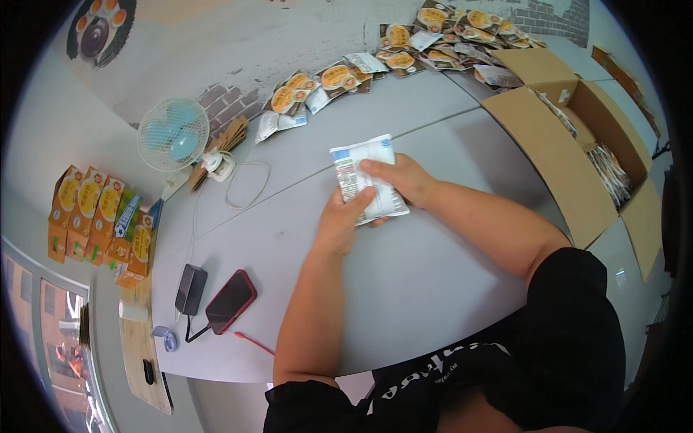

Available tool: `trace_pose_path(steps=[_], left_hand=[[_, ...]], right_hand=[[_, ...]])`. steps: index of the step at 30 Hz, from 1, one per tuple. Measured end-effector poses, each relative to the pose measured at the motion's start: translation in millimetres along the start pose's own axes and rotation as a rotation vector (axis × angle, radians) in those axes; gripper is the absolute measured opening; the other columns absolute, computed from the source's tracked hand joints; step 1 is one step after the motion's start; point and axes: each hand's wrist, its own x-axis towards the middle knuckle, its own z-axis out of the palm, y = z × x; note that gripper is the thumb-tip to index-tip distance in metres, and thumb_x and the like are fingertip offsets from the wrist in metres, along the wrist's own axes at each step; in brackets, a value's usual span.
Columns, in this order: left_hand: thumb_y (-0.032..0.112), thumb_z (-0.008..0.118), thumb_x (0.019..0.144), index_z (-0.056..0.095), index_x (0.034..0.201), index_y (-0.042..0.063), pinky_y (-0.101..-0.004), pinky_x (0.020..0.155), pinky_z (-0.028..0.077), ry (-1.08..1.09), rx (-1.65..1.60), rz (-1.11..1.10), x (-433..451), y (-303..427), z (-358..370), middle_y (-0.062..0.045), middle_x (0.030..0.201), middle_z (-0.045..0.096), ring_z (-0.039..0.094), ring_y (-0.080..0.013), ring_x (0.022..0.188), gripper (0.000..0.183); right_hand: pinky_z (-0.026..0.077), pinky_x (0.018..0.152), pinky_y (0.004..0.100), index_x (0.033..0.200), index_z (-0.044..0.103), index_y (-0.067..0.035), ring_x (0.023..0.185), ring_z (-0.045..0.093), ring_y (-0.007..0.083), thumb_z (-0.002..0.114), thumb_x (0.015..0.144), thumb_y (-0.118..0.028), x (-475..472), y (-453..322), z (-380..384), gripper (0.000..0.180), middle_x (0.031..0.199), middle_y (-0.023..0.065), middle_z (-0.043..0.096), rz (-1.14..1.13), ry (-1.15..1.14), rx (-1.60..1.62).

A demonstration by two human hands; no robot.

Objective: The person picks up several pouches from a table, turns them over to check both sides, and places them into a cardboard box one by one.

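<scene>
A white sealed food pouch with printed text and a blue patch (373, 178) is held up over the grey table (433, 260). My left hand (346, 216) grips its lower left side, the thumb lying across the front. My right hand (403, 176) holds its right edge, with that thumb pressed on the pouch's upper face. The fingers behind the pouch are mostly hidden. Brown and white pouches (335, 78) lie in a long row and a heap along the wall behind it.
At right, an open cardboard box (541, 162) holds packed pouches (609, 176). A small fan (173, 135), folded cardboard (233, 135) and a looped cable are at back left. Nearer me lie a phone (231, 302) and a black power adapter (190, 289). Orange cartons (103, 216) stand at far left.
</scene>
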Motion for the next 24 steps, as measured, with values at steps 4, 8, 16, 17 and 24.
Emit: trace_pose_path(steps=[4, 8, 16, 17, 24], left_hand=[[0.022, 0.061, 0.090, 0.051, 0.114, 0.003, -0.0284, 0.059, 0.049, 0.032, 0.006, -0.013, -2.6, 2.8, 3.9, -0.009, 0.093, 0.065, 0.063, -0.0175, 0.072, 0.032], [0.024, 0.059, 0.091, 0.052, 0.111, 0.002, -0.0282, 0.058, 0.050, 0.028, 0.075, -0.011, -4.8, 5.1, 4.4, -0.009, 0.090, 0.065, 0.063, -0.0170, 0.070, 0.031], [0.025, 0.057, 0.092, 0.052, 0.109, 0.001, -0.0275, 0.055, 0.050, 0.074, 0.209, 0.014, -2.8, 1.7, 7.7, -0.010, 0.087, 0.064, 0.063, -0.0173, 0.067, 0.029], [0.026, 0.057, 0.092, 0.052, 0.110, 0.001, -0.0274, 0.055, 0.050, 0.083, 0.221, 0.017, -1.9, 1.1, 8.3, -0.010, 0.088, 0.064, 0.062, -0.0176, 0.068, 0.031], [0.022, 0.058, 0.091, 0.052, 0.108, 0.001, -0.0282, 0.059, 0.050, 0.049, 0.172, 0.035, -1.3, -0.3, 5.4, -0.010, 0.090, 0.064, 0.063, -0.0171, 0.069, 0.028]], right_hand=[[0.055, 0.071, 0.0326, 0.115, 0.057, -0.001, 0.084, 0.064, 0.0182, 0.062, 0.090, -0.024, -0.5, 0.0, -0.6, 0.035, 0.102, 0.0106, 0.064, -0.005, 0.001, -0.088], [0.054, 0.070, 0.0311, 0.110, 0.060, 0.000, 0.082, 0.065, 0.0170, 0.060, 0.089, -0.023, 1.2, 3.4, 1.6, 0.031, 0.099, 0.0101, 0.066, -0.059, 0.023, -0.134], [0.054, 0.071, 0.0314, 0.111, 0.058, -0.001, 0.084, 0.063, 0.0169, 0.059, 0.091, -0.027, -1.1, 1.2, 2.7, 0.032, 0.099, 0.0098, 0.064, -0.093, 0.001, -0.204], [0.055, 0.070, 0.0325, 0.112, 0.057, -0.001, 0.083, 0.064, 0.0177, 0.059, 0.091, -0.028, -1.8, -0.9, 2.2, 0.033, 0.099, 0.0106, 0.064, -0.040, 0.014, -0.154], [0.055, 0.068, 0.0350, 0.114, 0.055, 0.000, 0.081, 0.065, 0.0203, 0.058, 0.091, -0.030, 1.5, -6.9, 2.0, 0.038, 0.099, 0.0127, 0.065, 0.010, 0.042, -0.021]])
